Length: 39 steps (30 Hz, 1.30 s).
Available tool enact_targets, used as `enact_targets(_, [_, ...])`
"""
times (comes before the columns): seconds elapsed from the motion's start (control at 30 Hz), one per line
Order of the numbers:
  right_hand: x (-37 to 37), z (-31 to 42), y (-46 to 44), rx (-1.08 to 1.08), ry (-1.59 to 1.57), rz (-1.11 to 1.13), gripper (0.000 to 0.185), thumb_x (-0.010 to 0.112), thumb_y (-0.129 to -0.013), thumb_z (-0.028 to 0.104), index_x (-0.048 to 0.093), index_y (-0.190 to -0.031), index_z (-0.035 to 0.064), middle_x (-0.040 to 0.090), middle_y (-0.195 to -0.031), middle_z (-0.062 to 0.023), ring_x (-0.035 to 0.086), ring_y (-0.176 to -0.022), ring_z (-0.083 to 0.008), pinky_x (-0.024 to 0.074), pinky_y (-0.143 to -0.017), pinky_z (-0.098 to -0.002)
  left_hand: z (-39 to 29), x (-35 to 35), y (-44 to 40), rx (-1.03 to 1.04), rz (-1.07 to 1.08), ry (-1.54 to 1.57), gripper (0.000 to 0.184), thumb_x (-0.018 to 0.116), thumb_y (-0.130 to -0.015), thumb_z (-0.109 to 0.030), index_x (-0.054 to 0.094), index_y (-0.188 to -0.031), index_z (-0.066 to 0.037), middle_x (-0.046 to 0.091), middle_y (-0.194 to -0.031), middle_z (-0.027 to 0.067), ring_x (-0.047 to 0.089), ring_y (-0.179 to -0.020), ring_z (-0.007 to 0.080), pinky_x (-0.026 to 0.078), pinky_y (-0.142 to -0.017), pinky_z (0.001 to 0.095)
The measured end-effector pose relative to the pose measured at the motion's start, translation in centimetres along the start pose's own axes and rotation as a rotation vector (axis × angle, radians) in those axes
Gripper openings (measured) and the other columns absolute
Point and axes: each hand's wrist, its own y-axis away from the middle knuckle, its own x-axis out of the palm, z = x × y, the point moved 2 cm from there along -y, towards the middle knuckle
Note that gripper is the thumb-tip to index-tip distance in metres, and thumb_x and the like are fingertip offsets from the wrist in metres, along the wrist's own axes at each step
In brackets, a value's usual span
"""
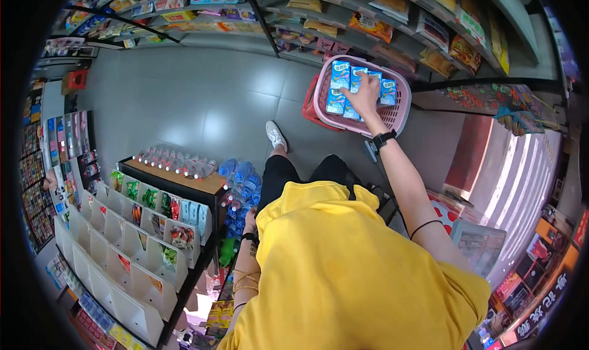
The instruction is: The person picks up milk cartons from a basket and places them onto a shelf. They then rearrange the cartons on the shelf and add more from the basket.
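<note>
Several blue drink cartons (339, 74) stand in rows in a pink plastic basket (402, 107). My right hand (363, 96), with a black watch on the wrist, reaches into the basket from the front. Its thumb and fingers are spread around one of the blue cartons, gripping it near the middle of the group. The palm hides part of the cartons beneath it. My left hand (250, 220) hangs low beside my left thigh, near the bottled drinks; its fingers are mostly hidden, and no held object shows.
A red basket (311, 107) sits under the pink one. Shelves of packaged food (371, 26) run behind it. At left are a white divided rack (123, 239), clear bottles (175, 163) on a wooden top and blue-wrapped bottles (244, 181). Grey floor tiles (184, 98) lie ahead.
</note>
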Motion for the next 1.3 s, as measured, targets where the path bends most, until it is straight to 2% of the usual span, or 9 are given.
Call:
enact_targets(0.2, [6.0,3.6,-3.6,0.365,0.340,0.132,0.095,0.085,-0.072,0.051,0.045,-0.144,0.0046,0.034,-0.148,-0.0281,0.031,-0.139,-0.0455,0.0290,-0.112,-0.0590,-11.9,-1.7,1.1,0.206,-0.214,-0.541,0.024,0.067,-0.094,-0.024,0.072,-0.095,0.000,0.074,-0.086,0.0093,0.068,-0.080,0.0180,0.053,-0.076,0.0341])
enact_targets(0.3, [7.8,3.5,-4.0,0.570,0.468,0.217,0.095,0.082,-0.073,0.054,0.045,-0.142,-0.0004,0.035,-0.149,-0.0278,0.031,-0.141,-0.0432,0.0288,-0.113,-0.0574,-17.6,-3.2,-1.3,0.071,-0.175,-0.516,0.027,0.064,-0.095,-0.026,0.070,-0.086,-0.001,0.072,-0.079,0.0066,0.067,-0.073,0.0173,0.052,-0.071,0.0332])
enact_targets(0.67, [8.3,6.2,-6.1,0.650,0.615,0.203,0.083,0.082,-0.071,0.050,0.058,-0.131,-0.0027,0.045,-0.142,-0.0237,0.040,-0.136,-0.0396,0.0376,-0.111,-0.0483,-28.2,-5.6,-6.3,0.169,-0.160,-0.511,0.025,0.062,-0.096,-0.026,0.067,-0.090,-0.003,0.067,-0.074,0.0039,0.063,-0.069,0.0149,0.051,-0.069,0.0321])
enact_targets(0.77, [8.1,2.9,-6.2,0.485,0.531,0.201,0.065,0.083,-0.069,0.048,0.071,-0.108,-0.0033,0.065,-0.115,-0.0230,0.057,-0.119,-0.0360,0.0422,-0.107,-0.0419,-30.2,-4.9,-6.8,0.160,-0.107,-0.572,0.023,0.063,-0.096,-0.025,0.069,-0.096,-0.002,0.071,-0.080,0.0062,0.068,-0.076,0.0162,0.054,-0.075,0.0323])
enact_targets(0.8, [6.5,3.1,-6.5,0.531,0.239,0.332,0.054,0.084,-0.068,0.049,0.076,-0.087,-0.0009,0.069,-0.075,-0.0133,0.069,-0.092,-0.0321,0.0509,-0.092,-0.0390,-31.6,-4.2,-7.1,0.200,-0.099,-0.600,0.023,0.064,-0.095,-0.025,0.069,-0.097,-0.002,0.073,-0.082,0.0072,0.069,-0.079,0.0168,0.054,-0.077,0.0324])
enact_targets(0.87, [6.3,0.6,-5.8,0.647,-0.115,0.218,0.046,0.082,-0.073,0.047,0.073,-0.079,0.0022,0.061,-0.060,-0.0043,0.070,-0.067,-0.0254,0.0560,-0.069,-0.0403,-35.0,-2.4,-7.3,0.286,-0.091,-0.664,0.024,0.065,-0.095,-0.025,0.070,-0.100,-0.002,0.075,-0.086,0.0094,0.071,-0.084,0.0181,0.055,-0.081,0.0327])
enact_targets(1.0, [2.3,2.6,-2.0,0.772,-1.161,0.485,0.043,0.075,-0.089,0.035,0.065,-0.115,0.0023,0.066,-0.094,-0.0036,0.068,-0.080,-0.0188,0.0553,-0.071,-0.0351,-47.1,4.4,-4.4,0.527,0.027,-0.752,0.021,0.065,-0.095,-0.022,0.073,-0.101,-0.003,0.075,-0.091,0.0125,0.073,-0.088,0.0197,0.056,-0.081,0.0332])
enact_targets(1.1, [0.3,1.7,1.3,0.735,-0.939,0.545,0.043,0.075,-0.091,0.030,0.062,-0.126,0.0084,0.068,-0.111,-0.0003,0.063,-0.107,-0.0165,0.0523,-0.077,-0.0377,-54.4,11.0,-3.0,0.684,0.197,-0.868,0.021,0.065,-0.096,-0.023,0.073,-0.104,-0.005,0.075,-0.094,0.0100,0.072,-0.089,0.0195,0.056,-0.081,0.0333])
enact_targets(1.3, [-5.0,5.8,4.1,0.449,-0.678,0.651,0.062,0.089,-0.076,0.025,0.058,-0.123,-0.0023,0.065,-0.106,-0.0051,0.062,-0.098,-0.0146,0.0517,-0.086,-0.0310,-62.9,27.5,6.3,0.822,0.632,-1.044,0.032,0.068,-0.096,-0.033,0.072,-0.109,-0.005,0.074,-0.106,0.0144,0.071,-0.099,0.0265,0.055,-0.089,0.0386])
